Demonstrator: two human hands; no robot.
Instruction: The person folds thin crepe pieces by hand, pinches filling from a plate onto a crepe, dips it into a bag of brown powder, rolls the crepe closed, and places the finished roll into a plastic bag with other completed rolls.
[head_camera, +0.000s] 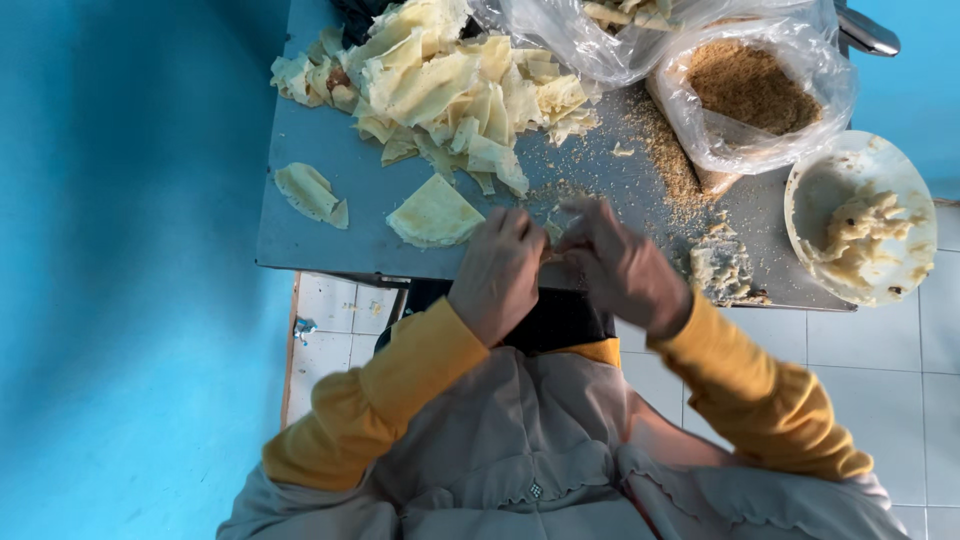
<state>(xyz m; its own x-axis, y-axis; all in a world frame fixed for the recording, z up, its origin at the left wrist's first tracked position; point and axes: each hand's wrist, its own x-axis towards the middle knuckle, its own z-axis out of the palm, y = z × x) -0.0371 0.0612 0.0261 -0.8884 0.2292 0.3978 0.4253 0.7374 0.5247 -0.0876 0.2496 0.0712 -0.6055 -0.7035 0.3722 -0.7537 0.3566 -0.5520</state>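
My left hand (497, 270) and my right hand (622, 268) meet at the near edge of a grey metal table (330, 215). Both hold a small piece of pale dough wrapper (553, 245) pinched between the fingers; most of it is hidden by the hands. A folded triangular wrapper (433, 213) lies just left of my left hand. Another folded piece (311, 193) lies farther left. A small lump of filled, crumbed food (720, 268) sits right of my right hand.
A big heap of pale wrapper sheets (450, 85) covers the far middle of the table. A clear bag of brown crumbs (750, 90) stands at the right, with crumbs spilled beside it. A white bowl of pale filling (865, 215) sits on the right edge. Blue wall on the left, white floor tiles below.
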